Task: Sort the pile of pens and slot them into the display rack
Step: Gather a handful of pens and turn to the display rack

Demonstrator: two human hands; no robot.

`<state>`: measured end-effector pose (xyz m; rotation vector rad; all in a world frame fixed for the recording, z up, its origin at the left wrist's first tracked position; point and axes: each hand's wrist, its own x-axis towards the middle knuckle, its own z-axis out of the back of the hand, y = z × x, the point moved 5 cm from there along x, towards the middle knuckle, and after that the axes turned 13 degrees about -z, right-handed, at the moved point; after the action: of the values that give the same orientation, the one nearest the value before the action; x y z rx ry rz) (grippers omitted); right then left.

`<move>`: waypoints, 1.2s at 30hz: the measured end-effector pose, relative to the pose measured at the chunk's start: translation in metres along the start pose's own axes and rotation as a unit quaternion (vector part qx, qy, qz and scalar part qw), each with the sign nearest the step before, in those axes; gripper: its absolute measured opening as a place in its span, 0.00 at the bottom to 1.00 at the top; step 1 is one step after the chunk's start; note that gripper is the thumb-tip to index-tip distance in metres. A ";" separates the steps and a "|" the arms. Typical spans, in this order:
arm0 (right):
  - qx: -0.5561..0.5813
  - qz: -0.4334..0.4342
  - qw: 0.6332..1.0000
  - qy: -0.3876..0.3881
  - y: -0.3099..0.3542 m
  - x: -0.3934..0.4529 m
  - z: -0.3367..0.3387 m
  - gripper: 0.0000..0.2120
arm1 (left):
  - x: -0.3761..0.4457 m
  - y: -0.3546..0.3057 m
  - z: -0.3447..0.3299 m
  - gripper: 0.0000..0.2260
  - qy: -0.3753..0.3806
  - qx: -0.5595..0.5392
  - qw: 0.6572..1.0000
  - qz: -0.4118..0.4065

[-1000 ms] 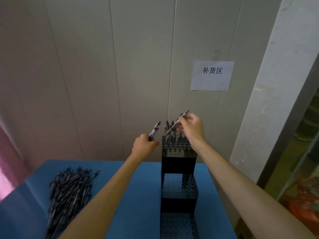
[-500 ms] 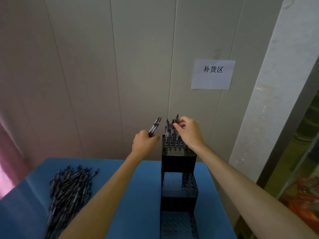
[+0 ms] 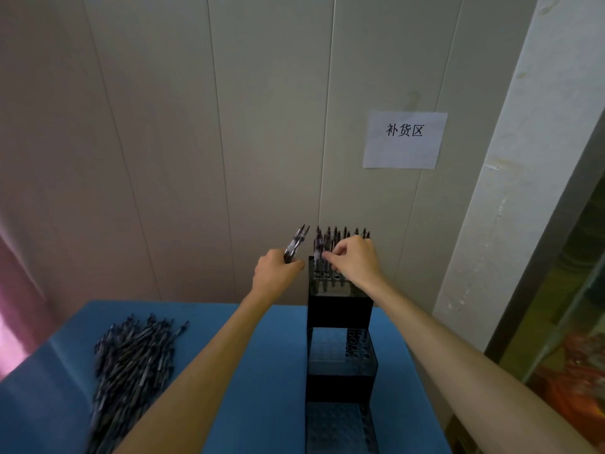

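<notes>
The right hand pinches a pen into the display rack, the left hand grips spare pens; light, stiff, slippery, best pinched mid-barrel.

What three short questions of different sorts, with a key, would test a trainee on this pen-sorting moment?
1. True or false: the top tier of the display rack already holds upright pens.
2. Which hand holds a spare bundle of pens beside the rack: A left, B right?
3. Fill in: the loose pile of pens lies on the ____ table.

Key: 1 true. 2 A; the left hand grips the bundle, while the right hand pinches a pen at the top tier. 3 blue.
</notes>
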<state>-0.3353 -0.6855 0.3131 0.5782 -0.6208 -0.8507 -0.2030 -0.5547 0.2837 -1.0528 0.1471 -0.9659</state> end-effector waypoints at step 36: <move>0.135 0.039 0.988 -0.064 -0.003 0.006 0.035 0.03 | 0.012 -0.005 -0.002 0.15 0.005 0.022 0.999 -0.034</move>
<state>-0.3584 -0.6999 0.3367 0.7423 -0.8784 -0.7400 -0.1999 -0.5657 0.2907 -1.0177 0.0993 -1.0317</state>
